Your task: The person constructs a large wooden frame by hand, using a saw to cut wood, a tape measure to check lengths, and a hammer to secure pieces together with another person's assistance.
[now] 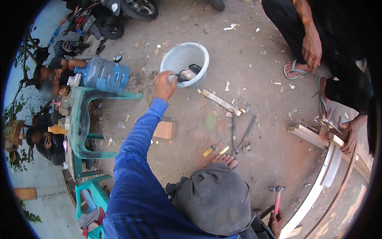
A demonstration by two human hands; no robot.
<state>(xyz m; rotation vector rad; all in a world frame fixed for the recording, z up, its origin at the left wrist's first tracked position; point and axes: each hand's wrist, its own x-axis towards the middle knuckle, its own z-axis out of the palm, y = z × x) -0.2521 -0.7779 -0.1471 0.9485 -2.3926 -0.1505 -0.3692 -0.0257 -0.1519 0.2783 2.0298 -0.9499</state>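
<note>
Plate [88,24] with characters on motorbike [109,28], left hand [165,86] at bucket [178,55]

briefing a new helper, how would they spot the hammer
Find the grey-clothed knee at the lower middle. Right of it, the right hand grips the hammer. Its pinkish-red handle and metal head set it apart from the pale strips farther right.

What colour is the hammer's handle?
Pinkish red; the handle shows best in the head view.
</note>
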